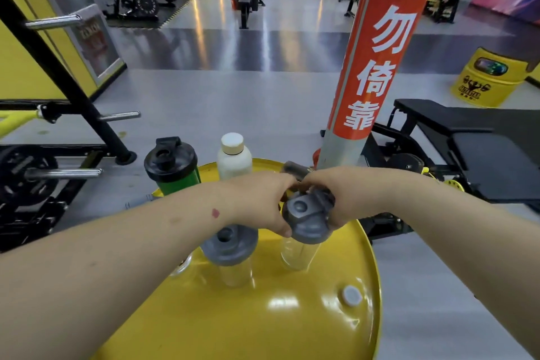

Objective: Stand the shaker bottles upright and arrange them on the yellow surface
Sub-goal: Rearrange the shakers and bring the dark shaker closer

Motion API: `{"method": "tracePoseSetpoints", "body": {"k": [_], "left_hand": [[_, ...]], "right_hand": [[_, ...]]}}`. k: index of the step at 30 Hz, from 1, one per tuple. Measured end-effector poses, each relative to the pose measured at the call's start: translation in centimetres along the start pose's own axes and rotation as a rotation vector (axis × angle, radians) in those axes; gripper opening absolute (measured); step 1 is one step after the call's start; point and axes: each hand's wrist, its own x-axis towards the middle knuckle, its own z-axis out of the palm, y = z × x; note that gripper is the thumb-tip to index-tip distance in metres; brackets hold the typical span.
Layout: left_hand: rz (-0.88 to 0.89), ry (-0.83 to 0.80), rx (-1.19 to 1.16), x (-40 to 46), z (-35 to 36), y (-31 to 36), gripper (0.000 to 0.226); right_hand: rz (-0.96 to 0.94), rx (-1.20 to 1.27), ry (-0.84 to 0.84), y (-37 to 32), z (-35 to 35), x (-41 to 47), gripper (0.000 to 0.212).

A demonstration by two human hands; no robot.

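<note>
A round yellow drum top (pixel 263 316) carries several bottles, all upright. At the far left stands a green shaker (pixel 172 166) with a black lid, and beside it a white bottle (pixel 233 156) with a cream cap. Nearer me are two clear shakers with grey lids: one (pixel 230 254) sits partly under my left forearm, the other (pixel 304 228) stands in the middle. My left hand (pixel 263 202) and my right hand (pixel 347 199) both grip the grey lid of the middle clear shaker. A dark flip cap pokes out behind my hands.
A red and grey pillar (pixel 368 73) with white characters rises just behind the drum. A black bench (pixel 467 137) stands to the right, a weight rack (pixel 58 155) with plates to the left. A small grey plug (pixel 352 295) sits in the drum top, near the right rim.
</note>
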Motion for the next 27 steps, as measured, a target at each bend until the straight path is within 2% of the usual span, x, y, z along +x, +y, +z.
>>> {"method": "tracePoseSetpoints", "body": {"k": [2,6,10,13,20,24,27], "left_hand": [[-0.026,-0.013,-0.022,-0.6,-0.1,-0.3,0.072],[-0.073,-0.041,0.037,-2.4,-0.8,-1.0,0.094],[-0.170,-0.134,0.222,-4.8,-0.4,-2.1,0.115],[-0.198,-0.169,0.230,-5.8,0.4,-2.7,0.114],[-0.183,-0.098,0.185,-6.2,0.9,-3.1,0.096],[-0.190,-0.135,0.200,-6.1,0.8,-3.3,0.103],[-0.199,-0.164,0.189,-5.7,0.4,-2.8,0.111]], "right_hand": [[0.024,0.015,-0.022,-0.1,-0.1,-0.2,0.076],[0.154,0.032,-0.016,-1.4,1.3,0.0,0.103],[0.133,0.063,0.088,-2.3,2.6,0.5,0.094],[0.027,0.030,0.095,-2.1,2.2,0.4,0.092],[-0.123,-0.092,-0.031,-1.9,1.3,0.5,0.098],[-0.147,-0.129,-0.082,-1.8,1.3,0.3,0.100],[-0.111,-0.127,-0.143,-1.6,0.8,0.1,0.111]]}}
